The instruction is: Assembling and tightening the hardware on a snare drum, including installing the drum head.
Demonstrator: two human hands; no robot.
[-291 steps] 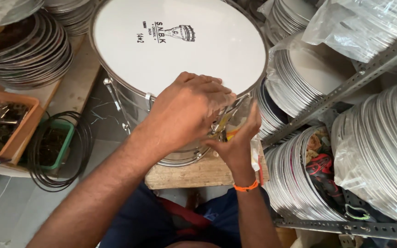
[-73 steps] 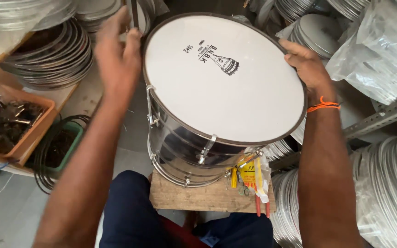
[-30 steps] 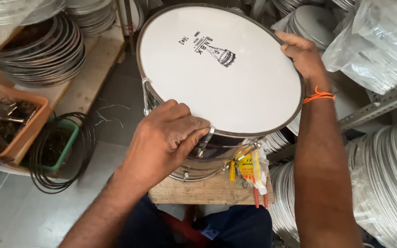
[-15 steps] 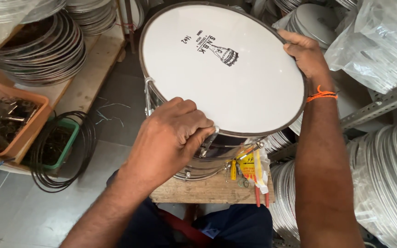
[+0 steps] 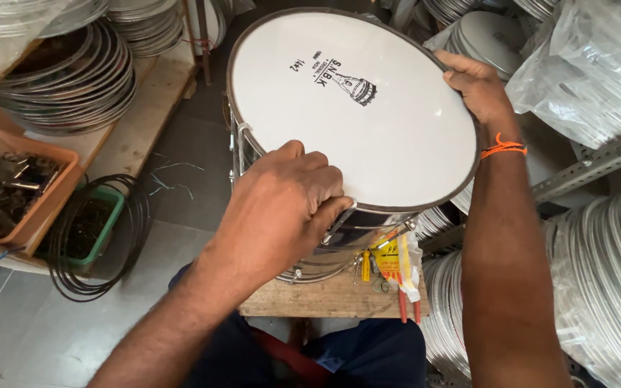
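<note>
The racks of stacked metal hoops (image 5: 598, 287) fill the right side, some wrapped in clear plastic (image 5: 591, 65), and more ring stacks (image 5: 66, 86) sit on a wooden shelf (image 5: 145, 115) at upper left. In the middle stands 1 large drum (image 5: 353, 108) with a white skin, a dark rim and a shiny metal shell, tilted a little toward the camera and resting on a small wooden stool (image 5: 325, 298) just in front of the person's knees. The grey floor (image 5: 174, 187) shows to the left of it.

The left hand (image 5: 282, 208) is curled over the near edge of the drum, fingers closed together around a metal tension fitting (image 5: 339, 223) at the rim (the fingertips themselves are partly hidden behind the knuckles). The right hand (image 5: 479, 86) lies on the far right edge of the drum, fingers spread and bent over the rim, gripping it; an orange band (image 5: 503, 149) circles that wrist.

At left, an orange tray (image 5: 52, 194) holds small metal parts, and beside it a green tub (image 5: 106, 223) sits inside a coil of black wire (image 5: 134, 237). On the stool, just under the drum's shell, lies a yellow packet (image 5: 393, 255) with a few red-handled tools (image 5: 404, 305) hanging over the front edge.
</note>
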